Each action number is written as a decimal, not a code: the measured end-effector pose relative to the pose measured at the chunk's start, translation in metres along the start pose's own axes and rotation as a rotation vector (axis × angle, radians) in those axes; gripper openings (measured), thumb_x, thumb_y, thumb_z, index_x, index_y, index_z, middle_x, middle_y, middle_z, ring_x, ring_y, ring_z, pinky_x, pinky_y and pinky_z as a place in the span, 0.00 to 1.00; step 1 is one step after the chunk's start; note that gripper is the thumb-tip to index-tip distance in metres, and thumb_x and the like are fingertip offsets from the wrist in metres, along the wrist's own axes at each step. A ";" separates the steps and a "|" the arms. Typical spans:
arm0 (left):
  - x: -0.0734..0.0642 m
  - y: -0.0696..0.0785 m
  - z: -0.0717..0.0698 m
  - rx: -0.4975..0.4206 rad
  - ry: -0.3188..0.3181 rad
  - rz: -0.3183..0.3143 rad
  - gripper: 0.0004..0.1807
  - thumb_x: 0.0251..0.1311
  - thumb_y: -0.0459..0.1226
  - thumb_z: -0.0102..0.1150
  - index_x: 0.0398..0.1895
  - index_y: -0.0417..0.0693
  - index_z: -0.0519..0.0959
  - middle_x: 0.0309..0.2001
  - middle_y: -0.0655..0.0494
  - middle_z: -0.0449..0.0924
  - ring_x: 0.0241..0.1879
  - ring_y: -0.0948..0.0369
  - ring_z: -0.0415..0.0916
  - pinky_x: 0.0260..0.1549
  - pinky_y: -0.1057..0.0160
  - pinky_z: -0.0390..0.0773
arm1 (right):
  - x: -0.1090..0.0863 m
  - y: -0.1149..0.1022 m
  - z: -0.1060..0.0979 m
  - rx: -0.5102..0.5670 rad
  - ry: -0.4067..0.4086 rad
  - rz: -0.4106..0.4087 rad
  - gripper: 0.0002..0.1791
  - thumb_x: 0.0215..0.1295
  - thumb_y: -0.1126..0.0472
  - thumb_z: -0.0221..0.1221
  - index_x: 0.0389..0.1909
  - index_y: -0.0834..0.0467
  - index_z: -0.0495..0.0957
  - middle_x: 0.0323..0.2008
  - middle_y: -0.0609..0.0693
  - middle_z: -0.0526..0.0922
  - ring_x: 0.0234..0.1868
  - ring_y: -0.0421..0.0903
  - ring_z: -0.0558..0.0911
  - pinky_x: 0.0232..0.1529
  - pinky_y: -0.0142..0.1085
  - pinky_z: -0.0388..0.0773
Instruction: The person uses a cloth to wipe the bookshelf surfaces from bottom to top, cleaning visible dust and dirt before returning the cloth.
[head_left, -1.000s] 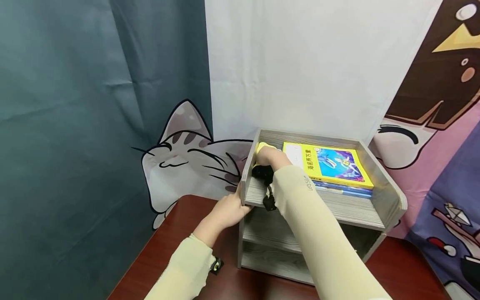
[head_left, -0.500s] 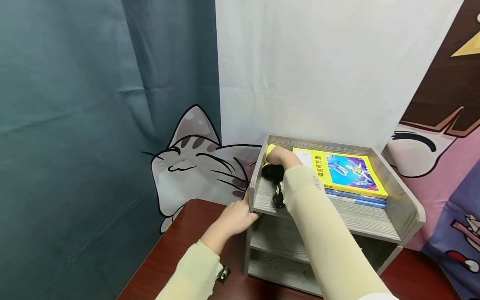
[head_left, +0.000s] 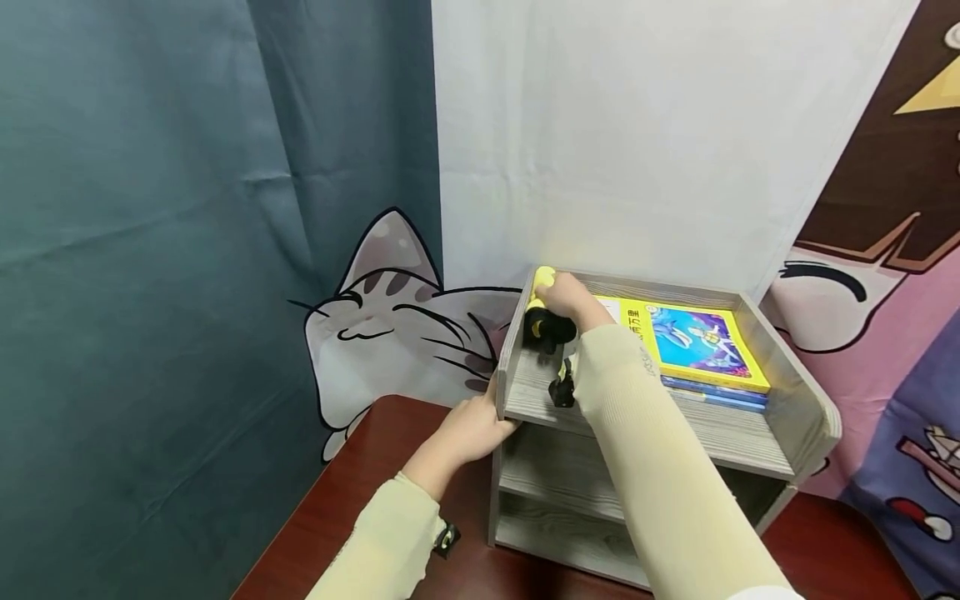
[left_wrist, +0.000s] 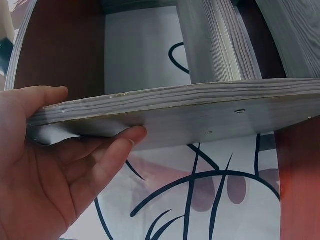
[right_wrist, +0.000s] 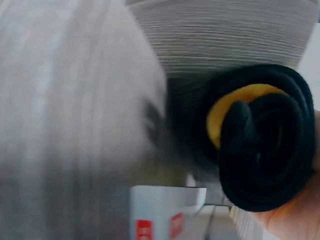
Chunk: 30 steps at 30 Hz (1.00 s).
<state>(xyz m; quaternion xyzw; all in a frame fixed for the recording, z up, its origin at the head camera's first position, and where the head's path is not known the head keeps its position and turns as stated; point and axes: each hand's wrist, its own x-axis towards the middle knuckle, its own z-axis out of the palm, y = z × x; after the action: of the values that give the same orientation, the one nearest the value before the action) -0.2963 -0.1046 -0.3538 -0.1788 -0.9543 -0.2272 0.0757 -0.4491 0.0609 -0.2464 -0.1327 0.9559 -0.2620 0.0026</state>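
In the head view my right hand (head_left: 567,298) is inside the left end of the top tier of a grey wood-grain shelf unit (head_left: 738,442). It grips a rolled black-and-yellow cloth (head_left: 550,327) close to the side panel. Seen end-on in the right wrist view, the cloth (right_wrist: 265,145) is a dark roll with a yellow layer inside; most of the fingers are out of sight. My left hand (head_left: 474,427) holds the unit's left side at the top tier. Its thumb and fingers pinch the panel edge (left_wrist: 170,97) in the left wrist view.
Stacked books (head_left: 697,346), a yellow one uppermost, lie on the top tier right of my right hand. A white box with red marks (right_wrist: 165,210) shows below the roll in the right wrist view. The unit stands on a red-brown table (head_left: 367,475) against printed curtains.
My right hand has risen slightly toward the back with the rolled cloth, and more of its yellow part shows. The left hand keeps its hold. The head view has shifted a little.
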 end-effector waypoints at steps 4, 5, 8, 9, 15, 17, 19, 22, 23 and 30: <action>0.000 -0.001 0.001 0.005 0.002 0.011 0.32 0.57 0.45 0.54 0.62 0.43 0.59 0.35 0.43 0.81 0.27 0.50 0.77 0.28 0.51 0.73 | 0.072 0.064 0.040 -0.077 -0.039 -0.067 0.21 0.60 0.46 0.47 0.25 0.61 0.72 0.35 0.60 0.75 0.33 0.51 0.73 0.37 0.40 0.70; 0.000 -0.001 0.001 0.002 0.000 0.009 0.31 0.57 0.45 0.54 0.61 0.43 0.59 0.35 0.43 0.81 0.27 0.50 0.77 0.28 0.51 0.73 | 0.086 0.075 0.047 -0.099 -0.033 -0.090 0.21 0.58 0.44 0.47 0.22 0.58 0.71 0.34 0.58 0.75 0.31 0.49 0.72 0.36 0.39 0.70; -0.001 -0.002 0.002 -0.011 -0.010 -0.008 0.31 0.57 0.45 0.54 0.61 0.43 0.60 0.37 0.43 0.81 0.29 0.50 0.77 0.30 0.51 0.73 | 0.097 0.080 0.051 -0.147 -0.009 -0.114 0.21 0.58 0.44 0.47 0.20 0.57 0.70 0.35 0.59 0.76 0.32 0.50 0.72 0.36 0.41 0.70; -0.001 -0.001 0.002 -0.013 -0.013 -0.011 0.31 0.57 0.45 0.54 0.61 0.43 0.60 0.37 0.43 0.81 0.30 0.50 0.77 0.30 0.52 0.73 | 0.084 0.067 0.044 -0.153 -0.024 -0.112 0.21 0.59 0.45 0.46 0.20 0.58 0.70 0.38 0.60 0.76 0.34 0.51 0.72 0.38 0.42 0.70; -0.002 -0.001 -0.002 -0.030 -0.018 -0.023 0.36 0.57 0.45 0.55 0.66 0.44 0.54 0.36 0.44 0.81 0.25 0.53 0.74 0.28 0.54 0.72 | -0.027 -0.029 -0.005 -0.118 -0.144 -0.076 0.18 0.66 0.56 0.41 0.29 0.68 0.69 0.59 0.70 0.65 0.48 0.58 0.69 0.49 0.45 0.64; -0.001 0.000 -0.003 -0.043 -0.021 -0.030 0.38 0.57 0.45 0.55 0.68 0.45 0.51 0.36 0.44 0.81 0.23 0.55 0.72 0.26 0.55 0.71 | -0.049 -0.040 -0.012 -0.115 -0.150 -0.096 0.22 0.66 0.56 0.40 0.41 0.73 0.71 0.63 0.71 0.60 0.54 0.58 0.68 0.54 0.45 0.63; -0.001 0.000 -0.004 -0.046 -0.027 -0.036 0.39 0.58 0.45 0.55 0.69 0.46 0.50 0.36 0.45 0.81 0.22 0.56 0.71 0.25 0.56 0.70 | -0.063 -0.047 -0.013 -0.110 -0.152 -0.102 0.25 0.65 0.56 0.40 0.48 0.74 0.70 0.62 0.69 0.62 0.53 0.58 0.69 0.54 0.44 0.63; -0.001 -0.001 -0.004 -0.044 -0.035 -0.031 0.40 0.57 0.44 0.55 0.69 0.45 0.49 0.34 0.46 0.81 0.22 0.56 0.71 0.25 0.55 0.70 | -0.081 -0.052 -0.011 -0.107 -0.145 -0.108 0.30 0.65 0.55 0.42 0.59 0.73 0.63 0.60 0.66 0.66 0.55 0.57 0.69 0.56 0.45 0.63; -0.001 -0.001 -0.004 -0.040 -0.036 -0.023 0.39 0.58 0.45 0.54 0.69 0.45 0.49 0.33 0.46 0.81 0.23 0.55 0.72 0.26 0.54 0.71 | -0.086 -0.054 -0.010 -0.095 -0.150 -0.107 0.28 0.65 0.55 0.42 0.57 0.72 0.65 0.56 0.66 0.69 0.51 0.56 0.71 0.53 0.44 0.65; -0.002 -0.005 -0.003 -0.070 -0.020 0.044 0.39 0.58 0.42 0.55 0.69 0.44 0.48 0.34 0.46 0.81 0.24 0.54 0.75 0.27 0.53 0.72 | -0.128 -0.062 0.001 -0.018 -0.163 -0.169 0.09 0.60 0.59 0.47 0.31 0.61 0.69 0.25 0.53 0.72 0.27 0.47 0.73 0.30 0.35 0.70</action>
<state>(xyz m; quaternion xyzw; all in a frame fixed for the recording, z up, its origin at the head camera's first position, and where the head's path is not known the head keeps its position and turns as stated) -0.2959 -0.1106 -0.3530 -0.2044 -0.9424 -0.2567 0.0647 -0.3096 0.0416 -0.2242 -0.2334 0.9403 -0.2412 0.0569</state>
